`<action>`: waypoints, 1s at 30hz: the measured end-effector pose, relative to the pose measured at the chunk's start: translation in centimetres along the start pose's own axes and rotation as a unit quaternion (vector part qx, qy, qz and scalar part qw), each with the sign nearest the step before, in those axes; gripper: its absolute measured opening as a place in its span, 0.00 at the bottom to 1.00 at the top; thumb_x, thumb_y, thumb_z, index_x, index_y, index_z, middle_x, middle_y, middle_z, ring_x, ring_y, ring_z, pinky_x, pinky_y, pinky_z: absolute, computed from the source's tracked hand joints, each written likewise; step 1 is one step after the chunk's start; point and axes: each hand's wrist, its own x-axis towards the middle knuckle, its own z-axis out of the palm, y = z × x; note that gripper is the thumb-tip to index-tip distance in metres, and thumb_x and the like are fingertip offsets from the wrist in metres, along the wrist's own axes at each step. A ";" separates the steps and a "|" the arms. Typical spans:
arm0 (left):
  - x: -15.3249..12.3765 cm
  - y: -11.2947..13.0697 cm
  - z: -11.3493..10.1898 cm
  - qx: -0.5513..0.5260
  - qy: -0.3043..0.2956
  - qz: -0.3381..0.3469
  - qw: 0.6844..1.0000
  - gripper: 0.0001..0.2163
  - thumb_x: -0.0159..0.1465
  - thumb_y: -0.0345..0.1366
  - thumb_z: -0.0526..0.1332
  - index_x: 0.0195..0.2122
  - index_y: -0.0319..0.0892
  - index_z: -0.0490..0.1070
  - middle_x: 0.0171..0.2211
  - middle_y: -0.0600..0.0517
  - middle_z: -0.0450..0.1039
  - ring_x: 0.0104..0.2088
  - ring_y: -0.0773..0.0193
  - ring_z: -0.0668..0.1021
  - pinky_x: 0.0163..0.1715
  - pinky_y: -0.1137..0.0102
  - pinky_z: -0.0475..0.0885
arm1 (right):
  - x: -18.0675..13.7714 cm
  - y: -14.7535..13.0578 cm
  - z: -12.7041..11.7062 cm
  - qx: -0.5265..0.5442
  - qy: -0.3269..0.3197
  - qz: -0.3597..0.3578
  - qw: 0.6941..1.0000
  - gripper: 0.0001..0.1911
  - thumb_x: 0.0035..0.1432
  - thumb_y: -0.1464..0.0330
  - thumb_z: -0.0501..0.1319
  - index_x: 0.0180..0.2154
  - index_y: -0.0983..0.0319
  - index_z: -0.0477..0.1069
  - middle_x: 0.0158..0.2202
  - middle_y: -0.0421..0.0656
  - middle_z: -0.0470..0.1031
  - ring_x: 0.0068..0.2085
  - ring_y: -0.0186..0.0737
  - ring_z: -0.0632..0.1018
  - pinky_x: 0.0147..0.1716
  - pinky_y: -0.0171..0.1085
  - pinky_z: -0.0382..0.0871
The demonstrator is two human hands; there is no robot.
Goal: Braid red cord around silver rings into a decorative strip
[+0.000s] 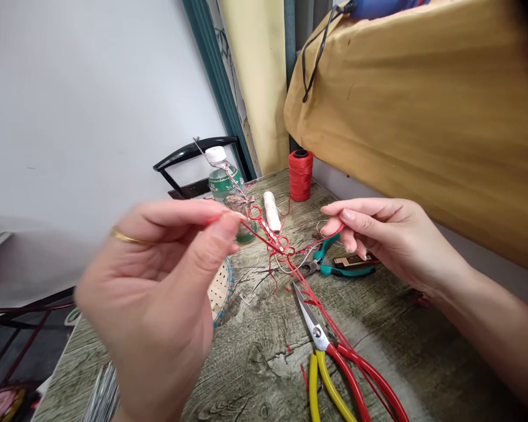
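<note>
Between thumb and forefinger, my left hand pinches a strand of red cord. On the other side my right hand pinches another red strand, with its remaining fingers loosely curled. Both strands run inward and meet at a knot just beyond the hands. Past that knot stretches a piece of red knotted cordwork with loops and white parts, leading up toward a bundle of strands by the bottle. Long red cord ends trail from the knot toward me, passing over the red-handled scissors.
A plastic bottle, a white thread spool and a red thread spool stand or lie at the back. Green-handled pliers lie near my right hand. Yellow handles, a woven basket and metal wires are nearer.
</note>
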 end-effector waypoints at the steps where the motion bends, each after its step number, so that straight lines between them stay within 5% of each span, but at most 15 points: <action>1: -0.1 0.0 0.2 0.019 -0.009 0.025 0.999 0.04 0.55 0.32 0.64 0.29 0.50 0.72 0.30 0.58 0.70 0.31 0.68 0.71 0.32 0.72 0.67 | -0.1 -0.1 0.1 -0.005 0.000 -0.003 1.000 0.08 0.55 0.65 0.60 0.36 0.58 0.76 0.28 0.40 0.75 0.21 0.25 0.68 0.17 0.27 0.62; 5: -0.5 -0.7 0.7 0.059 -0.075 0.050 0.994 0.06 0.54 0.27 0.63 0.27 0.47 0.73 0.28 0.57 0.71 0.31 0.68 0.72 0.29 0.74 0.67 | -0.3 -0.9 1.2 -0.054 -0.036 -0.014 0.998 0.10 0.56 0.62 0.58 0.38 0.57 0.75 0.20 0.37 0.67 0.19 0.26 0.63 0.15 0.28 0.55; 11: -0.2 -1.5 0.8 0.040 -0.086 0.022 0.995 0.07 0.53 0.26 0.64 0.26 0.47 0.73 0.26 0.57 0.70 0.31 0.68 0.71 0.28 0.75 0.67 | -0.1 -1.5 3.6 -0.119 -0.125 0.007 0.985 0.05 0.49 0.63 0.63 0.29 0.57 0.77 0.24 0.38 0.72 0.25 0.31 0.68 0.22 0.32 0.60; 25: 0.4 -2.6 0.4 -0.001 -0.072 0.002 0.997 0.07 0.53 0.26 0.64 0.26 0.48 0.75 0.25 0.58 0.72 0.30 0.70 0.71 0.27 0.76 0.66 | 0.6 -1.0 4.0 -0.119 -0.119 0.032 0.985 0.07 0.50 0.64 0.63 0.24 0.59 0.74 0.20 0.37 0.65 0.22 0.28 0.62 0.20 0.31 0.54; 30: 0.4 -2.9 0.3 -0.015 -0.076 -0.012 0.997 0.07 0.52 0.26 0.64 0.25 0.47 0.75 0.25 0.56 0.72 0.29 0.68 0.71 0.27 0.74 0.66 | 0.4 -1.0 4.6 -0.140 -0.095 0.040 0.985 0.06 0.47 0.63 0.65 0.30 0.57 0.76 0.19 0.37 0.65 0.20 0.30 0.62 0.16 0.31 0.51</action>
